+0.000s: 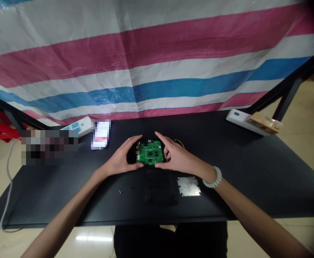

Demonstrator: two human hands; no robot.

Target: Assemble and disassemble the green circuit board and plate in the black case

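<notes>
Fingers [133, 139] of left hand [120, 157] and right hand [177, 157], parted from thumbs [135, 166], hold a green rectangular circuit board [151, 152] by its edges, near a silver rectangular metal plate [189, 186].

Green circuit board [151, 151]; red-white-blue striped sheet [157, 46].

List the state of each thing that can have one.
Green circuit board: exposed, chips up
Left hand: fingers curved around board's left side
Right hand: same, right side
Metal plate: lying flat
Screws: loose
Black panel: lying flat
Phone: screen lit
Left power strip: power unclear
</notes>
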